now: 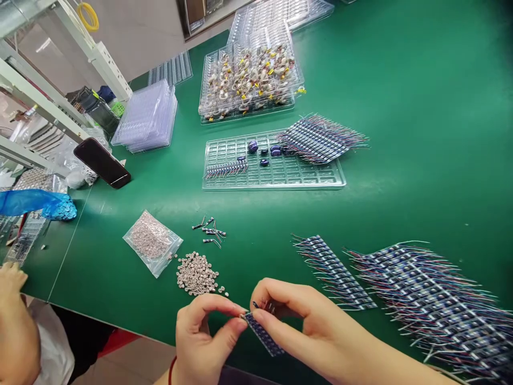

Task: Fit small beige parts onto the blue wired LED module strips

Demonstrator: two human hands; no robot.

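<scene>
Near the table's front edge, my left hand (202, 331) and my right hand (308, 326) meet over a short dark strip of small wired components (264, 334). Both hands pinch the strip's upper end between thumb and fingers. Just beyond my left hand lies a heap of small pale beads (197, 274). A clear bag of the same beads (151, 240) rests to its left. Several loose wired parts (210, 230) lie behind the heap.
Long strips of wired components (433, 299) are piled at the right, with another strip (332, 270) beside them. A clear tray (272, 171) holds blue parts and more strips. Stacked trays (248, 75) stand farther back. A phone (102, 162) and another person's hand (12, 299) are at the left.
</scene>
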